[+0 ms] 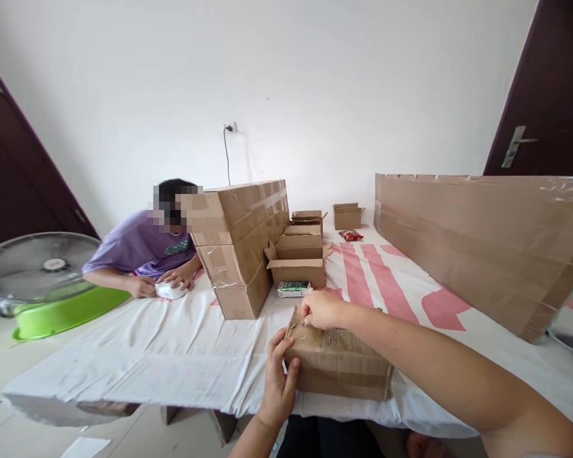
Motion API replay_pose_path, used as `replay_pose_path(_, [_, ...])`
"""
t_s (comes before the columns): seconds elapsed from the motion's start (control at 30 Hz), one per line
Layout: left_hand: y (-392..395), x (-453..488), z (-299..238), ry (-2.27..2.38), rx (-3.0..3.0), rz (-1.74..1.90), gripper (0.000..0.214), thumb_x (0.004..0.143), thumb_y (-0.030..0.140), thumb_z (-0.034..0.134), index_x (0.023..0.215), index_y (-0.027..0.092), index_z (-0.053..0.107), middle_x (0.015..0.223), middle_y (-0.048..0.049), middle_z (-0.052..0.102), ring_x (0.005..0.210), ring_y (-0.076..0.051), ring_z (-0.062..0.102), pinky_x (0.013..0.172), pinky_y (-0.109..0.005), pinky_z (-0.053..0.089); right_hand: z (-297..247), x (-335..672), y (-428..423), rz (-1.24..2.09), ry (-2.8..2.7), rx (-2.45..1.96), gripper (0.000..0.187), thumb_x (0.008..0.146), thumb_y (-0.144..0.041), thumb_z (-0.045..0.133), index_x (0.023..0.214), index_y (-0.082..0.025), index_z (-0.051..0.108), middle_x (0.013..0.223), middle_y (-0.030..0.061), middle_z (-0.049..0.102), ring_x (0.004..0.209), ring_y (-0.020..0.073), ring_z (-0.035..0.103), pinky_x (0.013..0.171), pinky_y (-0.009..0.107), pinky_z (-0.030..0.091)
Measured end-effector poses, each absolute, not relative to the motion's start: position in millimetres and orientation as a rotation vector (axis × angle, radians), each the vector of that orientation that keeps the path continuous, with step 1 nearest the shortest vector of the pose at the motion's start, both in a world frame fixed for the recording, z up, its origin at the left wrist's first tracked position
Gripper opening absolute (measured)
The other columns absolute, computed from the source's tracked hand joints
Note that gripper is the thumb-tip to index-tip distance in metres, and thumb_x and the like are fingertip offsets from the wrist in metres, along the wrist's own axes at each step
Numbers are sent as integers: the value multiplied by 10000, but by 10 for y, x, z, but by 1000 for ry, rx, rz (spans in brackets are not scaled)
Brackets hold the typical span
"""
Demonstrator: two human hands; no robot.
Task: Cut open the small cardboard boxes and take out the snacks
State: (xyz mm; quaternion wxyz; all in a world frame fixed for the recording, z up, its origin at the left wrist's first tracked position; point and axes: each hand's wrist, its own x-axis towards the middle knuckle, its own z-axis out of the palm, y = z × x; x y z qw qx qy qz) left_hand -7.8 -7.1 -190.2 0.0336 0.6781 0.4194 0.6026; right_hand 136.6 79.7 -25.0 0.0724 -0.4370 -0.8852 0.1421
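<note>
A small taped cardboard box (pixel 339 362) lies on the white and red cloth-covered table (pixel 172 356) right in front of me. My left hand (pixel 277 376) grips its near left corner, fingers wrapped over the edge. My right hand (pixel 321 310) rests closed on the box's far top edge, fingertips pinched at the tape there. A small green and white carton (pixel 293 289) lies just beyond the box.
A stack of taped cartons (pixel 243 242) and several small open boxes (pixel 300 254) stand mid-table. A long cardboard wall (pixel 482 242) runs along the right. A person in a purple shirt (pixel 143 248) leans on the far left, hands on a white object (pixel 170 291). A fan (pixel 33 267) and a green basin (pixel 67 313) are at the left.
</note>
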Motion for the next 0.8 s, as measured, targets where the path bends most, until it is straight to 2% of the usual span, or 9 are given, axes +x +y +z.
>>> replay_pose_path(0.1, [-61, -80, -1909, 1298, 2099, 1855, 306, 981, 239, 444, 1285, 262, 468, 1402, -125, 429, 1311, -258, 457, 1051, -464, 403, -226, 1357, 712, 338, -2698, -1331, 118, 743, -133, 682, 783, -221, 749, 894, 37, 756, 820, 195, 687, 627, 245, 455])
replay_pose_path(0.27, [-65, -74, -1894, 1288, 2114, 1853, 308, 978, 226, 450, 1284, 260, 464, 1407, -123, 424, 1314, -255, 452, 1059, -446, 392, -190, 1378, 563, 197, -2717, -1287, 167, 758, -85, 657, 892, -163, 720, 1061, 117, 701, 981, 246, 652, 745, 286, 468])
replay_pose_path(0.53, [-67, -62, -1890, 1267, 2110, 1858, 315, 986, 233, 432, 1299, 263, 453, 1414, -113, 413, 1320, -242, 441, 1066, -427, 385, -183, 1439, 527, 220, -2686, -1255, 113, 844, -139, 622, 949, -160, 657, 1066, 108, 665, 967, 219, 633, 733, 268, 414])
replay_pose_path(0.8, [-70, -58, -1886, 1285, 2107, 1831, 352, 990, 233, 425, 1338, 282, 427, 1418, -108, 403, 1331, -245, 428, 1081, -447, 374, -228, 1469, 561, 206, -2612, -1164, 126, 834, -74, 582, 924, -161, 584, 984, 87, 665, 903, 209, 604, 690, 279, 359])
